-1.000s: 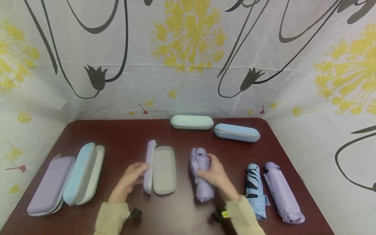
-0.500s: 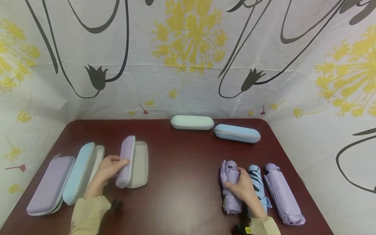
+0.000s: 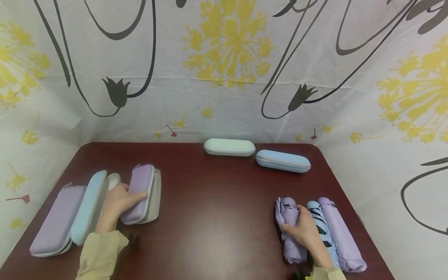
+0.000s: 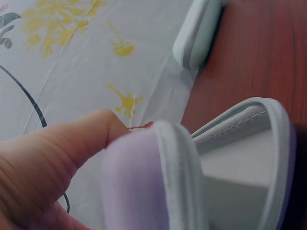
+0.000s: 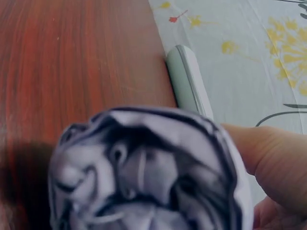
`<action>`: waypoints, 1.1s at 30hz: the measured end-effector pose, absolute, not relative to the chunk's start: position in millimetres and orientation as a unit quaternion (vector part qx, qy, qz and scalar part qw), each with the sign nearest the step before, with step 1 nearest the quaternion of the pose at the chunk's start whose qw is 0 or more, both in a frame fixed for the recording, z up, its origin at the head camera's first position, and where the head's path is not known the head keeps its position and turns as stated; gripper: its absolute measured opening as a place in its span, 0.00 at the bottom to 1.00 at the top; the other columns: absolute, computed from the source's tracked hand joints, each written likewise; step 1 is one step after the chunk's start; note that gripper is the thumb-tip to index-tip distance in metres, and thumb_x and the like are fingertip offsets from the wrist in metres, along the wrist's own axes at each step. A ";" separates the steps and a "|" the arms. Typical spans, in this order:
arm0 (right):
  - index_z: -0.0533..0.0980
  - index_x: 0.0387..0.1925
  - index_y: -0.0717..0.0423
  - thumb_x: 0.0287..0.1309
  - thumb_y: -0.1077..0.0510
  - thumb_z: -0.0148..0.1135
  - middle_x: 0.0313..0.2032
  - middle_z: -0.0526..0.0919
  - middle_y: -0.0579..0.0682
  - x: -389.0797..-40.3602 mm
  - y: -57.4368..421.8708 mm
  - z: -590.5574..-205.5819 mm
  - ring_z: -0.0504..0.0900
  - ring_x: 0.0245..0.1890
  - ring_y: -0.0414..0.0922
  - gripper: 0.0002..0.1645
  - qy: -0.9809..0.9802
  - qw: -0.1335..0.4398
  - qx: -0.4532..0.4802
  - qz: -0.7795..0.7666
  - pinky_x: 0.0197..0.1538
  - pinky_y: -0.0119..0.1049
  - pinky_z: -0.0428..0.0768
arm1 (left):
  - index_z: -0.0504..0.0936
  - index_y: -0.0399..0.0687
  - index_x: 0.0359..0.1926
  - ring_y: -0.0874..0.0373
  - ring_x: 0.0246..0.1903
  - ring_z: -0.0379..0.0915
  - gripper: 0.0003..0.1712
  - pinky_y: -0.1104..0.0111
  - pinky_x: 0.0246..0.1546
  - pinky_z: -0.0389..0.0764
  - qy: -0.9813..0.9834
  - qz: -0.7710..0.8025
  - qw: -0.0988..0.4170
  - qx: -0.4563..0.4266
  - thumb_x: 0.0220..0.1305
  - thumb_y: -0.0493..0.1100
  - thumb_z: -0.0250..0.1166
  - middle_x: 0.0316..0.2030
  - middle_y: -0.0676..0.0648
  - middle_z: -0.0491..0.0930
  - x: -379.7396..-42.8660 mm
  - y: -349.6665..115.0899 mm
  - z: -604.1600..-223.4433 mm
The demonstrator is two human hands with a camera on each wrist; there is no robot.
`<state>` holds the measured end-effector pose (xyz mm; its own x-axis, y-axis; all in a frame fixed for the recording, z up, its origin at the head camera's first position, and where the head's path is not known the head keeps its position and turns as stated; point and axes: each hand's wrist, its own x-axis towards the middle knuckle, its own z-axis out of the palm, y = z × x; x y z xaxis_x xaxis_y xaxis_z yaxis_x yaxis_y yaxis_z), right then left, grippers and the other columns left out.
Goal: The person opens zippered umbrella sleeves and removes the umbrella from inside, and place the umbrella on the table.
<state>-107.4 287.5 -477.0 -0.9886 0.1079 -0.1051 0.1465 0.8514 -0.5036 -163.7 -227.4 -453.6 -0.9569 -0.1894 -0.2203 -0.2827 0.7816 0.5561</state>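
Observation:
My left hand (image 3: 119, 204) grips a lavender zip case (image 3: 139, 194) by its lid, thumb on top. Its lid is partly raised, and the grey inside shows in the left wrist view. Left of that hand lie a half-open light blue case (image 3: 89, 208) and another lavender case (image 3: 59, 219). At the right, my right hand (image 3: 308, 231) holds a folded lavender umbrella (image 3: 292, 233), its bunched fabric end filling the right wrist view. A light blue umbrella with dark stripes (image 3: 323, 225) lies right beside that hand, partly hidden by it, against a second lavender umbrella (image 3: 344, 237).
At the table's back edge rest a mint green case (image 3: 229, 147) and, to its right, a blue case (image 3: 282, 161). A white cloth with yellow flowers (image 3: 224, 109) hangs behind the dark red table (image 3: 217, 210) and along its sides.
My left hand has carried the lavender case left, beside the light blue case, its lid lowering. My right hand has moved the lavender umbrella right; the striped umbrella now sits against the outer one.

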 end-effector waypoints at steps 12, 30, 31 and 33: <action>0.55 0.59 0.79 0.40 0.57 0.68 0.54 0.64 0.77 -102.9 304.3 -474.8 0.65 0.54 0.68 0.49 0.970 0.053 0.056 -0.232 0.55 0.61 0.65 | 0.72 0.24 0.39 0.47 0.24 0.70 0.42 0.61 0.19 0.69 0.948 0.284 0.066 -0.128 0.42 0.62 0.69 0.28 0.35 0.75 -166.0 -233.9 -452.6; 0.57 0.60 0.73 0.38 0.57 0.70 0.51 0.63 0.75 -98.6 301.4 -467.5 0.65 0.50 0.69 0.50 0.978 0.034 0.103 -0.177 0.45 0.64 0.68 | 0.67 0.21 0.41 0.36 0.32 0.70 0.46 0.51 0.22 0.72 0.955 0.248 0.021 -0.162 0.37 0.58 0.72 0.34 0.28 0.70 -167.4 -226.4 -462.9; 0.57 0.60 0.72 0.37 0.57 0.70 0.51 0.63 0.75 -98.1 301.3 -466.6 0.65 0.50 0.69 0.49 0.979 0.033 0.100 -0.175 0.46 0.64 0.68 | 0.67 0.21 0.41 0.34 0.33 0.70 0.45 0.50 0.23 0.72 0.954 0.248 0.018 -0.166 0.37 0.58 0.72 0.34 0.28 0.69 -166.9 -225.0 -463.2; 0.59 0.59 0.72 0.37 0.58 0.71 0.51 0.64 0.74 -97.1 301.6 -464.0 0.65 0.51 0.70 0.48 0.981 0.027 0.088 -0.172 0.46 0.64 0.68 | 0.66 0.20 0.42 0.32 0.35 0.69 0.45 0.48 0.24 0.71 0.954 0.247 0.014 -0.168 0.38 0.57 0.72 0.36 0.27 0.68 -165.9 -222.2 -462.9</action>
